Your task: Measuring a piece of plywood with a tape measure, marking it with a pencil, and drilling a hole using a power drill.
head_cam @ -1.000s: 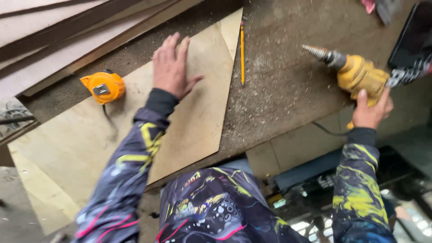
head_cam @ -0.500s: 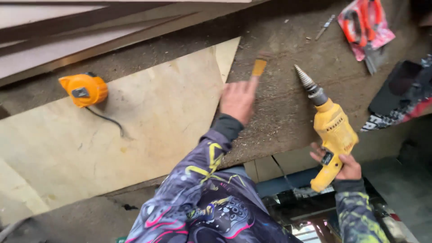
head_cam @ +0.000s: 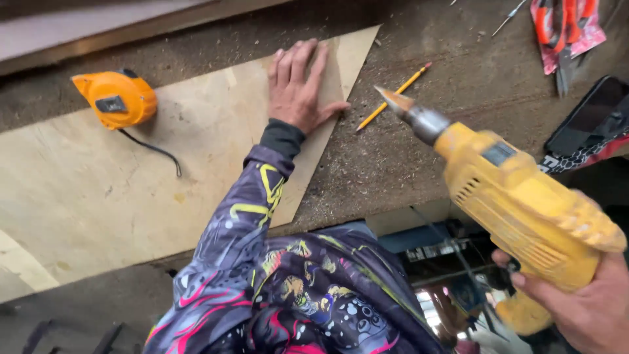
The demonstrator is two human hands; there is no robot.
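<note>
Plywood lay unbored on the dusty bench, left hand flat and open near its pointed corner, right hand gripping the drill, bit raised off the sheet. Drilling hadn't started, I'd say.

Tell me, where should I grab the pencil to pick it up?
Pinch the pencil around its middle, coming straight down from above. It lies flat and alone on the dusty bench, slanting between the plywood sheet and the drill tip, so its long yellow sides are free for fingers.
</note>
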